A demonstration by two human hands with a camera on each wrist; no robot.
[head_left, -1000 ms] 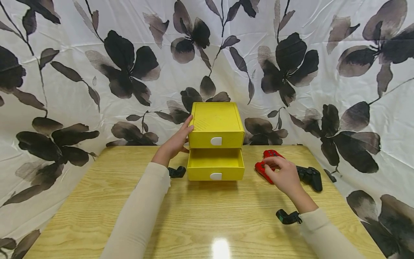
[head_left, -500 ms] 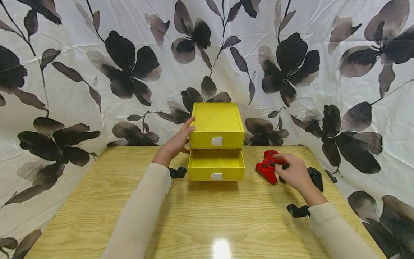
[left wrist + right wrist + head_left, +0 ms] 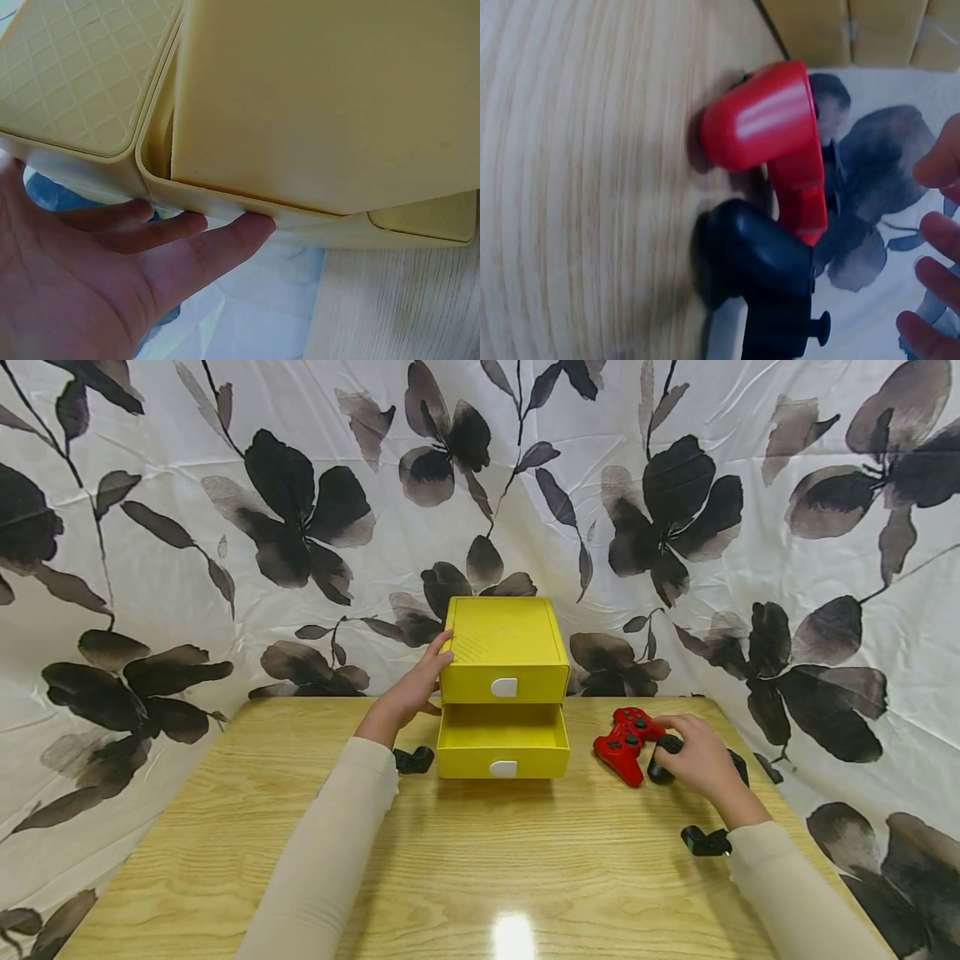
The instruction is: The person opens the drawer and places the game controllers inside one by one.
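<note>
A yellow two-drawer box (image 3: 504,631) stands near the back of the table, its lower drawer (image 3: 502,727) pulled out and its upper one closed. My left hand (image 3: 407,693) rests on the box's left side; in the left wrist view its nearly straight fingers (image 3: 217,251) touch the side wall. To the right of the box lies a red game controller (image 3: 626,745). Just beside it is a black game controller (image 3: 662,762), partly covered in the head view by my right hand (image 3: 699,756). The right wrist view shows the right fingers (image 3: 939,232) spread and apart from both controllers.
The wooden table (image 3: 480,860) reaches back to a white floral cloth (image 3: 300,527). Black wrist cameras are strapped to both wrists, the right one (image 3: 707,841) showing beneath the arm.
My right hand has moved right, from over the red controller to over the black one. The red controller is now more exposed. My left hand and the drawer have not visibly moved.
</note>
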